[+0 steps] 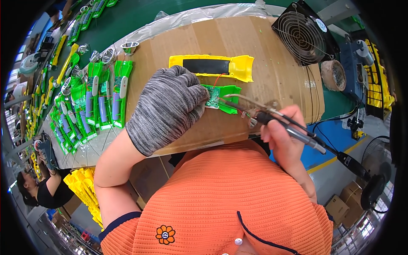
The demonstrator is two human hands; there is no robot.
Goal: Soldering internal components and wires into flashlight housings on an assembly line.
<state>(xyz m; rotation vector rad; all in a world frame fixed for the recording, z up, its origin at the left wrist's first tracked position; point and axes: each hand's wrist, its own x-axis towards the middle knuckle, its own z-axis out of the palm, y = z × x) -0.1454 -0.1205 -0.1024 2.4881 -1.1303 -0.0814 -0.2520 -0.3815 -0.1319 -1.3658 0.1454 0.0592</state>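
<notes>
My left hand (pixel 168 104), in a grey knitted glove, is closed with its fingertips pinching the near end of a green plastic housing (pixel 230 107). A small green circuit board (pixel 213 94) sits in that housing, and a red wire rises from it. My bare right hand (pixel 285 135) grips a soldering iron (pixel 307 139) like a pen. Its tip reaches to the board, and a thin curved rod (pixel 244 99) runs above it. Just beyond lies a yellow plastic shell (pixel 243 68) with a black panel (pixel 206 66) inside.
Cardboard (pixel 170 46) covers the bench. Several green housings (pixel 102 95) with blue cells crowd the left, near silvery reflector cups (pixel 129 46). A square fan (pixel 301 36) and a round pot (pixel 333 75) stand far right. Another person (pixel 44 187) is at left; yellow shells (pixel 85 191) are piled below.
</notes>
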